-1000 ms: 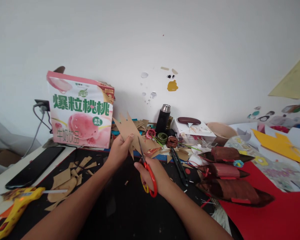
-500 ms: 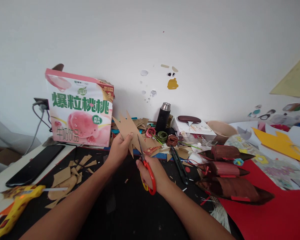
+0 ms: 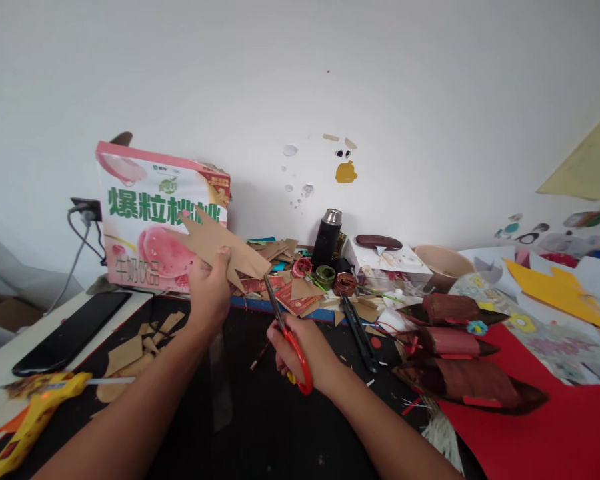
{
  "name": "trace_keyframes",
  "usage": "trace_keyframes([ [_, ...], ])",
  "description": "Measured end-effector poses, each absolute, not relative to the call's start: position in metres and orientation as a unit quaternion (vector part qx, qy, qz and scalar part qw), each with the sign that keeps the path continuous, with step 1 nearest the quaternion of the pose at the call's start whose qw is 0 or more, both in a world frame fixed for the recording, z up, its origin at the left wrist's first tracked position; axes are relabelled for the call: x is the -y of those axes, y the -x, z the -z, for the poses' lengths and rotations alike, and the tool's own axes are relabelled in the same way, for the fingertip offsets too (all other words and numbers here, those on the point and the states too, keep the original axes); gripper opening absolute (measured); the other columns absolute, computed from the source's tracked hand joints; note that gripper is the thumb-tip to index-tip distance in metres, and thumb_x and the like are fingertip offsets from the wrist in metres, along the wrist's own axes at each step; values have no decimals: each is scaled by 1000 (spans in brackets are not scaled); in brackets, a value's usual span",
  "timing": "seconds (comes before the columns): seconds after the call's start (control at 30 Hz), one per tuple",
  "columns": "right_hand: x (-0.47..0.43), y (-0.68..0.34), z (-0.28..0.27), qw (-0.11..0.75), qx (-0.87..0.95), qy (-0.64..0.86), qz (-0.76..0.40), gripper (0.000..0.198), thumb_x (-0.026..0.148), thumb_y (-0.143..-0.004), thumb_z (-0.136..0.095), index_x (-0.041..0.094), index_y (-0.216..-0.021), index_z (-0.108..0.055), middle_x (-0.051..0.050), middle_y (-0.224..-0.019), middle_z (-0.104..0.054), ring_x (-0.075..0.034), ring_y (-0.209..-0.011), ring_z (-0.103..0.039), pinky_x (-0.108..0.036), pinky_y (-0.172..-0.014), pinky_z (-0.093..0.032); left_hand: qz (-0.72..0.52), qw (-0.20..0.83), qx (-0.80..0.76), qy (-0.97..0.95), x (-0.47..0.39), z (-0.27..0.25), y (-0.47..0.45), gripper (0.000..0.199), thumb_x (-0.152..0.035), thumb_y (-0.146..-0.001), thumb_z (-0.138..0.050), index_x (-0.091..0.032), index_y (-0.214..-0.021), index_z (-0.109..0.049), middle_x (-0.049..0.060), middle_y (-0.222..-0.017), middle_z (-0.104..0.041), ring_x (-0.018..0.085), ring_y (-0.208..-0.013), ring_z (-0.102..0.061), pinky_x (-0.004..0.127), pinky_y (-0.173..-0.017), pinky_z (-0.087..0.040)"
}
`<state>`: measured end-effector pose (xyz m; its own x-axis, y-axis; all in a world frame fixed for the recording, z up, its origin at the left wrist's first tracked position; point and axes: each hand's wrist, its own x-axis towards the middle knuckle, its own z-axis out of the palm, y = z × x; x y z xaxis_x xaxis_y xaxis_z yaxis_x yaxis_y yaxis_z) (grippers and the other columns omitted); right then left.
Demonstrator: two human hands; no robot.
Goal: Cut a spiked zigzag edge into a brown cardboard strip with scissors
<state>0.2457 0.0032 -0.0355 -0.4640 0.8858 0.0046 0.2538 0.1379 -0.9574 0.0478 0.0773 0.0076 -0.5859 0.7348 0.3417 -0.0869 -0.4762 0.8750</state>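
Observation:
My left hand (image 3: 210,287) pinches a piece of brown cardboard (image 3: 230,248) with pointed, jagged ends, lifted in front of the pink drink box (image 3: 155,227). In my right hand (image 3: 305,350) is a pair of scissors (image 3: 300,357) with red and yellow handles; its fingers are wrapped through the loops. The scissor blades point up and away, their tips close by the right edge of the cardboard. Whether the tips touch it I cannot tell.
Cardboard scraps (image 3: 130,347) lie left on the black mat, near a yellow glue gun (image 3: 40,407) and a black phone (image 3: 70,333). Behind stands a black thermos (image 3: 327,240). A utility knife (image 3: 359,333) and several brown boat-like models (image 3: 475,380) are at right.
My left hand has moved left and turned the cardboard, so its points now aim up-left. The scissors have dropped slightly, and the cardboard no longer lies between the blades.

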Motion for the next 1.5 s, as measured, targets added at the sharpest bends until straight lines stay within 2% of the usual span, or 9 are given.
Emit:
trace_keyframes([
  [0.13,-10,-247,35,362,618,416,-560,39,61,-96,-61,22,-96,-55,6,-53,-59,-14,-42,-57,-21,-42,-48,-782,315,-422,-333,-79,-10,-44,37,-48,-82,-76,-20,-104,-66,1,-86,-74,17,-70,-71,26,-63,-59],
  [0.3,-20,-251,31,432,559,398,-585,54,75,-89,-63,22,-97,-54,7,-49,-59,-14,-38,-55,-21,-40,-46,-664,478,-423,-390,-72,-7,-53,39,-47,-76,-83,-17,-95,-68,4,-78,-76,19,-61,-70,29,-56,-57],
  [0.43,-25,-256,24,461,529,389,-597,57,77,-87,-64,22,-96,-52,7,-48,-59,-15,-37,-56,-22,-39,-47,-576,541,-436,-430,-65,-6,-58,43,-50,-72,-87,-16,-91,-70,8,-78,-78,20,-62,-71,31,-59,-59],
  [0.77,-21,-256,21,421,545,398,-606,51,68,-81,-75,24,-92,-50,9,-48,-55,-15,-36,-55,-24,-40,-47,-430,567,-454,-536,-52,-7,-74,51,-63,-68,-87,-17,-88,-75,9,-81,-80,27,-69,-74,35,-60,-58],
  [0.83,-22,-256,22,430,548,400,-596,48,65,-83,-74,24,-91,-50,9,-48,-55,-15,-36,-55,-23,-39,-47,-437,569,-442,-538,-53,-4,-74,50,-63,-72,-85,-18,-88,-74,8,-79,-78,24,-65,-71,32,-57,-56],
  [0.93,-27,-259,25,469,538,396,-578,46,66,-87,-70,24,-92,-50,9,-47,-54,-14,-36,-55,-22,-39,-46,-426,574,-412,-565,-55,-1,-72,46,-65,-82,-76,-20,-82,-68,1,-62,-68,14,-46,-55,24,-45,-41],
  [1.03,-32,-262,28,499,528,398,-560,47,67,-88,-67,24,-93,-49,10,-47,-54,-13,-36,-54,-21,-38,-45,-394,562,-391,-612,-57,-2,-70,47,-64,-88,-70,-20,-74,-61,-1,-58,-62,9,-40,-46,21,-41,-31],
  [1.37,-26,-260,24,471,537,401,-573,50,68,-86,-72,22,-88,-52,8,-48,-57,-12,-37,-55,-19,-37,-45,-406,545,-411,-607,-57,-4,-70,45,-62,-82,-77,-20,-76,-62,-4,-57,-56,10,-43,-47,22,-43,-34],
  [1.5,-28,-259,28,461,544,389,-584,56,74,-86,-70,21,-96,-55,4,-53,-64,-15,-42,-62,-22,-43,-52,-462,534,-419,-572,-62,2,-66,45,-61,-81,-78,-20,-76,-61,-5,-56,-55,9,-44,-47,21,-43,-34],
])
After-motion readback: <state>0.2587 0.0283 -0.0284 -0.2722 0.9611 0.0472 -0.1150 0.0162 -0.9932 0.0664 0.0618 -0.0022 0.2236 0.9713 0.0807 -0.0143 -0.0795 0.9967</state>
